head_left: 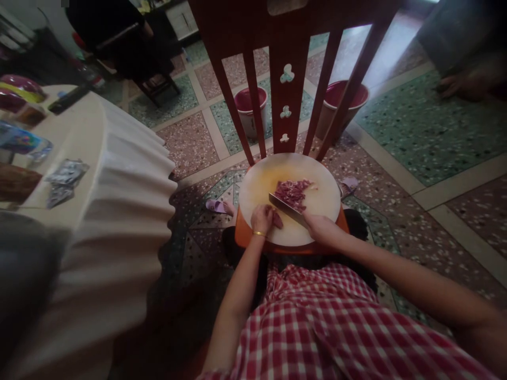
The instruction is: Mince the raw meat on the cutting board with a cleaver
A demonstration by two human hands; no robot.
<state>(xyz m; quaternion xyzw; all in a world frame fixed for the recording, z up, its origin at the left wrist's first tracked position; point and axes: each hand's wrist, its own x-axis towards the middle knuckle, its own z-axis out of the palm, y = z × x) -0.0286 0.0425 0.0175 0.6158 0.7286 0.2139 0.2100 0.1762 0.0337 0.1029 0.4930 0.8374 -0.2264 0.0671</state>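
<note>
Meat shreds (pixel 292 191) lie on the round cutting board (pixel 327 192), bare margin beyond; right hand (pixel 317 228) clasps the cleaver (pixel 288 209), left hand (pixel 263 218) pinches a meat piece (pixel 278 220). Terrazzo floor (pixel 192 138) surrounds the chair (pixel 289 94).

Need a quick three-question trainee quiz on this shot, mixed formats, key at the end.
1. What does the right hand hold? A: a spoon. B: a knife. C: a peeler.
2. True or false: the left hand is touching the pile of cut meat.
3. How many red-lined buckets show behind the chair back?

Key:
1. B.
2. False; it holds a separate piece of meat, on the near side of the blade.
3. Two.
</note>
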